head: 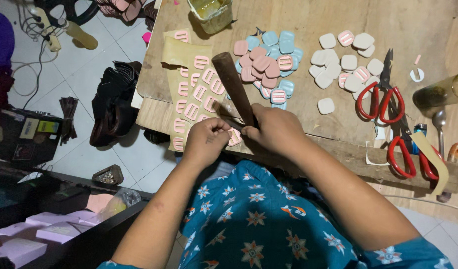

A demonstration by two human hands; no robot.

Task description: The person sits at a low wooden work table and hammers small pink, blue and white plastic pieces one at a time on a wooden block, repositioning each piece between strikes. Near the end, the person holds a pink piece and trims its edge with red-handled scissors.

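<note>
Pink buckle (234, 137) at board edge (338, 149), seemingly between both hands

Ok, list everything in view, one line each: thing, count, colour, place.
wooden board: one, brown, work surface
tan strip: one, carries pink buckle pieces, board's left
pink buckle pieces: many, on the strip
pink and blue pieces: a pile, board centre
white pieces: a pile, a few pink among them, right of centre
scissors: two pairs, red handles, board's right
tin: one, yellowish, top edge
glass: one, greenish, far right
spoon: one, metal, below the glass
dark pile: black, on the floor, left
wooden tool: one, dark brown, in right hand
left hand: pinching a pink piece
right hand: gripping the tool
</note>
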